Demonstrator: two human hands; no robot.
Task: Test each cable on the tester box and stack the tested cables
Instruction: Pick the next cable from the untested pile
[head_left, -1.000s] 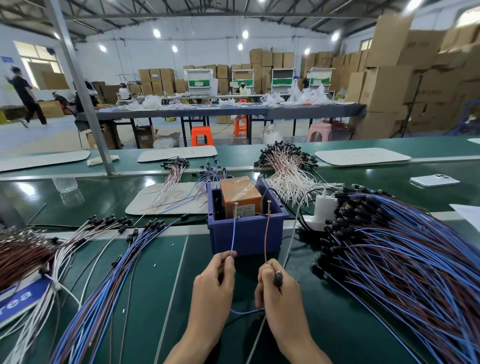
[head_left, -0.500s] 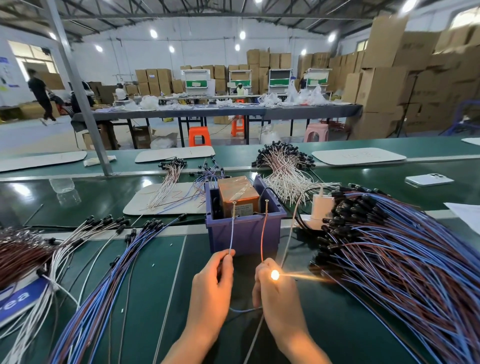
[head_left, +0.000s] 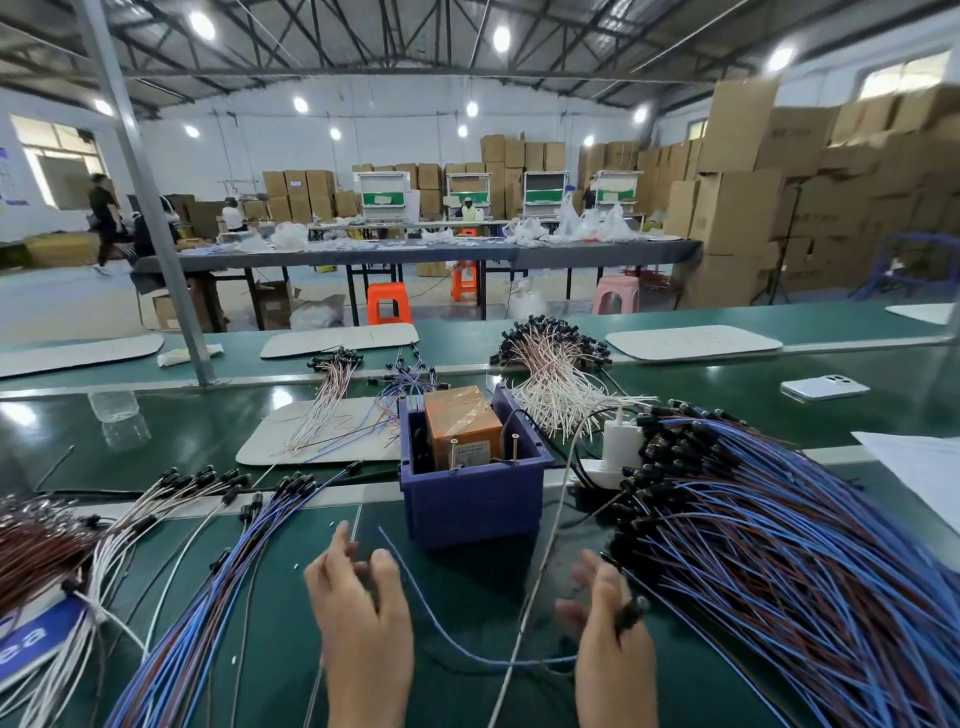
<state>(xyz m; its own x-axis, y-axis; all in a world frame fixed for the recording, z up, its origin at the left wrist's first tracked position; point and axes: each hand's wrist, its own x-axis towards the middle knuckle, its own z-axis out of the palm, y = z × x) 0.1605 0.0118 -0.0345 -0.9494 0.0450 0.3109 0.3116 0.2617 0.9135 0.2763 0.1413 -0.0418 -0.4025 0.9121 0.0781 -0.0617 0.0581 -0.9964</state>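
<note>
The tester box (head_left: 470, 501) is a blue bin holding an orange unit, with two upright contact pins on its front rim. In front of it my left hand (head_left: 361, 629) is blurred; its fingertips seem to pinch a blue cable (head_left: 441, 636) just below the free end. That cable sags across the belt to my right hand (head_left: 610, 660), which grips its black plug (head_left: 631, 610). Neither wire end touches the pins. Blue, brown and white cables (head_left: 176, 613) lie fanned out at the left. A big heap of blue and brown cables (head_left: 789, 561) fills the right.
A white power adapter (head_left: 618, 447) sits on a strip right of the bin, its white lead running between my hands. Behind are white-wire bundles (head_left: 556, 384), white boards (head_left: 322, 439), a phone (head_left: 823, 387), papers at the right edge and a steel post (head_left: 156, 234).
The cable's wire ends have come down off the tester pins. The plug's light, lit half a second ago, is out. Both hands have dropped toward me and moved apart.
</note>
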